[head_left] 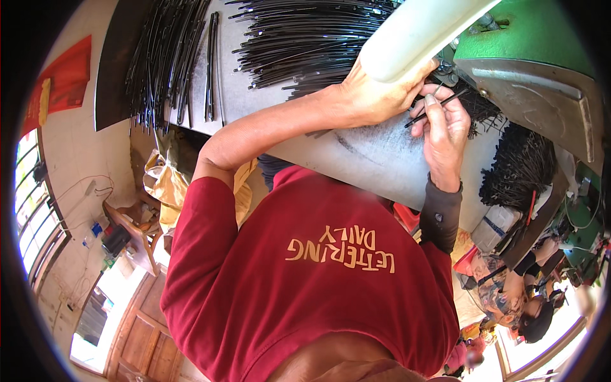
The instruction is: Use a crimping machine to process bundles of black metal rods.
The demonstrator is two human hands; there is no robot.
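My right hand (445,130) pinches a thin black rod (439,109) between thumb and fingers, over the grey metal tabletop beside a green machine. Just left of it, my left hand (375,99) reaches across with its fingers curled in, close to the right fingertips. A pale, smooth curved piece (423,35) covers part of that hand, so what its fingers grip is hidden. Beyond my left forearm lies a broad bundle of long black rods (305,38). Another bundle of black rods (168,60) rests at the left end of the table, a few loose ones alongside.
The green machine (528,38) with its worn metal plate (541,95) stands close on the right. A heap of short black pieces (519,162) sits at the table's right side. Bare grey tabletop (363,159) lies before me. Another person (509,293) is in the right background.
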